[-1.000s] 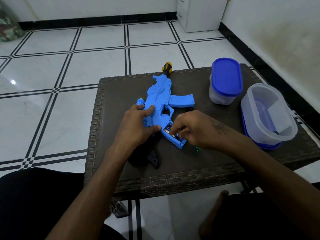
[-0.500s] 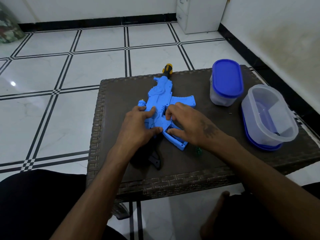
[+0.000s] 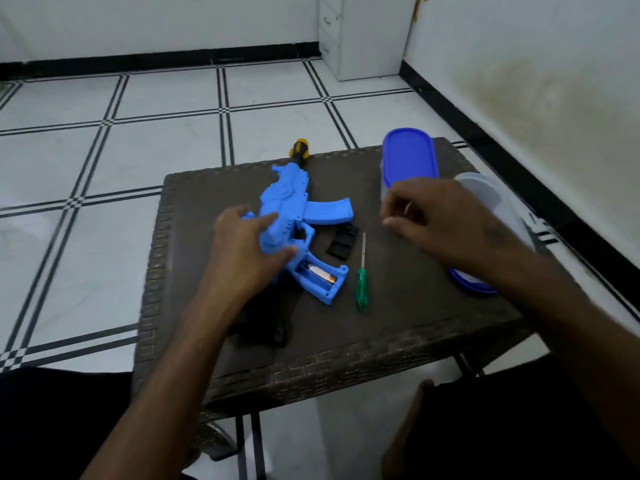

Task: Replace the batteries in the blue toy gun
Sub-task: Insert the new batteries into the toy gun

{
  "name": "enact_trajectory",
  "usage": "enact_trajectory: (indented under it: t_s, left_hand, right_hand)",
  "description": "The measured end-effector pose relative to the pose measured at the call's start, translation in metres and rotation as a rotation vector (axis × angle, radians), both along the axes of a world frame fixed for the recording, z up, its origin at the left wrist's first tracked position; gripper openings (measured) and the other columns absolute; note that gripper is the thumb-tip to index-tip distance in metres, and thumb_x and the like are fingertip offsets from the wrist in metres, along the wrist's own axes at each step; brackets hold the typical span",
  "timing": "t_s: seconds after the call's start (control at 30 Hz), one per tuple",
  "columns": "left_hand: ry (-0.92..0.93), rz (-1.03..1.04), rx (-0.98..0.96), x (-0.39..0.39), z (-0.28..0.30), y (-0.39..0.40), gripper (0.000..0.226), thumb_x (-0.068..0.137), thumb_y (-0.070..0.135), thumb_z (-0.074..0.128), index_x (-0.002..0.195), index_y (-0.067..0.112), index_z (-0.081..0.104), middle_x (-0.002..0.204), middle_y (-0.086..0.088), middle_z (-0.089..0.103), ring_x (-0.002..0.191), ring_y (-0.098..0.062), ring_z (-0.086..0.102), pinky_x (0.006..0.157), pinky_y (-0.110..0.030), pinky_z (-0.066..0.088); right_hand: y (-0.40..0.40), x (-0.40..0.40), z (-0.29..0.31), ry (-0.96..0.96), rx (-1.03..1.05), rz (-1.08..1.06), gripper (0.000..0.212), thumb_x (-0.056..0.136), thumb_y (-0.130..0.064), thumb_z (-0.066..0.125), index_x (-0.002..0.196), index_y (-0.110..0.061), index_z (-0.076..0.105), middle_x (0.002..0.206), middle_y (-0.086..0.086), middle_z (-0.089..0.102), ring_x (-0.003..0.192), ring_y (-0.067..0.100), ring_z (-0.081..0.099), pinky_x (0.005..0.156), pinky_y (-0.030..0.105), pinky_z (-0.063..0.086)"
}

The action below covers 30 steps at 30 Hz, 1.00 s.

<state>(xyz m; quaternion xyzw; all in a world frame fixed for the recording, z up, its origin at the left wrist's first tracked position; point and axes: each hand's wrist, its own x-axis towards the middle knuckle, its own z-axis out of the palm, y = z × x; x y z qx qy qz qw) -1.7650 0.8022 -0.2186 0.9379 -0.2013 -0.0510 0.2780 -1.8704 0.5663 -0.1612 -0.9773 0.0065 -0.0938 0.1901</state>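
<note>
The blue toy gun (image 3: pixel 294 199) lies on the brown woven table (image 3: pixel 398 334), muzzle pointing away. Its grip's battery compartment (image 3: pixel 323 284) is open, and one battery (image 3: pixel 320 273) lies inside. My left hand (image 3: pixel 242 251) grips the gun's body, thumb at the trigger guard. My right hand (image 3: pixel 440 223) hovers to the right of the gun, in front of the containers. Its curled fingers pinch a small pale battery (image 3: pixel 407 207), blurred by motion. A black compartment cover (image 3: pixel 343 242) and a green-handled screwdriver (image 3: pixel 362 289) lie beside the grip.
A clear container with a blue lid (image 3: pixel 410 157) stands at the table's back right. An open clear container (image 3: pixel 485 188) sits on its blue lid (image 3: pixel 467 282) by the right edge, partly behind my right arm. White tiled floor surrounds the table.
My right hand left the battery compartment and rose to the right toward the containers. That uncovered the screwdriver and the black cover. My left hand stayed on the gun.
</note>
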Motion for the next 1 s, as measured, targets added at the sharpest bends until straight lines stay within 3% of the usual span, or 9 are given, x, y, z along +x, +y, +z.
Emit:
enact_trajectory:
  t_s: [0.07,0.23,0.37,0.53,0.63,0.7,0.83,1.0]
  left_hand:
    - [-0.080,-0.029,-0.138,-0.011,0.013,-0.020,0.053,0.084,0.034,0.072,0.132,0.018,0.060,0.139,-0.006,0.051,0.129,-0.022,0.046,0.105,-0.031,0.036]
    - [0.030,-0.247,-0.299,-0.052,0.027,-0.093,0.027,0.089,0.026,0.066,0.114,0.020,0.072,0.104,0.004,0.074,0.095,-0.005,0.066,0.082,-0.019,0.048]
    - [0.076,-0.391,-0.287,-0.077,0.018,-0.136,0.035,0.090,0.025,0.064,0.124,0.027,0.065,0.109,0.004,0.073,0.100,-0.008,0.067,0.089,-0.032,0.054]
    - [0.088,-0.469,-0.234,-0.089,0.010,-0.160,0.041,0.091,0.020,0.061,0.132,0.025,0.059,0.113,0.003,0.071,0.104,-0.009,0.065,0.094,-0.036,0.052]
    - [0.088,-0.490,-0.190,-0.088,0.004,-0.161,0.040,0.093,0.018,0.059,0.133,0.024,0.058,0.124,0.002,0.067,0.111,-0.011,0.063,0.098,-0.037,0.051]
    - [0.096,-0.500,-0.174,-0.088,0.002,-0.162,0.040,0.093,0.017,0.057,0.132,0.025,0.059,0.125,0.003,0.066,0.110,-0.010,0.063,0.097,-0.037,0.051]
    - [0.085,-0.483,-0.188,-0.087,0.002,-0.158,0.035,0.093,0.020,0.058,0.126,0.028,0.063,0.118,0.007,0.070,0.105,-0.009,0.065,0.095,-0.035,0.052]
    - [0.055,-0.377,-0.210,-0.072,0.005,-0.137,0.034,0.092,0.024,0.062,0.125,0.029,0.064,0.118,0.011,0.069,0.105,-0.001,0.063,0.096,-0.025,0.051]
  right_hand:
    - [-0.025,-0.015,0.014,0.066,-0.064,-0.089,0.005,0.087,-0.017,0.068,0.091,-0.018,0.067,0.087,-0.004,0.067,0.078,0.011,0.063,0.073,0.027,0.050]
    - [-0.083,-0.020,0.036,0.495,-0.299,-0.216,0.020,0.087,-0.017,0.070,0.106,-0.016,0.070,0.104,0.003,0.071,0.090,0.015,0.065,0.081,0.030,0.051]
    - [-0.095,-0.017,0.024,0.765,-0.345,-0.201,0.030,0.082,-0.025,0.076,0.109,-0.018,0.067,0.104,-0.001,0.066,0.089,0.014,0.061,0.077,0.029,0.050]
    - [-0.095,-0.011,0.001,0.896,-0.431,-0.082,0.023,0.084,-0.012,0.072,0.101,-0.023,0.061,0.104,-0.002,0.054,0.098,0.018,0.057,0.085,0.033,0.054]
    - [-0.093,-0.009,-0.006,0.878,-0.490,0.001,0.018,0.087,-0.012,0.068,0.082,-0.024,0.055,0.102,0.002,0.056,0.094,0.020,0.059,0.083,0.031,0.053]
    - [-0.098,-0.012,-0.008,0.817,-0.510,0.042,0.005,0.087,-0.015,0.066,0.089,-0.019,0.063,0.104,0.004,0.063,0.094,0.020,0.063,0.085,0.033,0.055]
    - [-0.110,-0.022,-0.008,0.609,-0.510,0.061,0.008,0.087,-0.023,0.066,0.094,-0.019,0.067,0.097,0.001,0.067,0.088,0.018,0.063,0.081,0.034,0.054]
    - [-0.119,-0.029,0.007,0.232,-0.206,-0.118,0.016,0.087,-0.019,0.070,0.102,-0.018,0.067,0.093,-0.003,0.071,0.082,0.009,0.068,0.080,0.030,0.056]
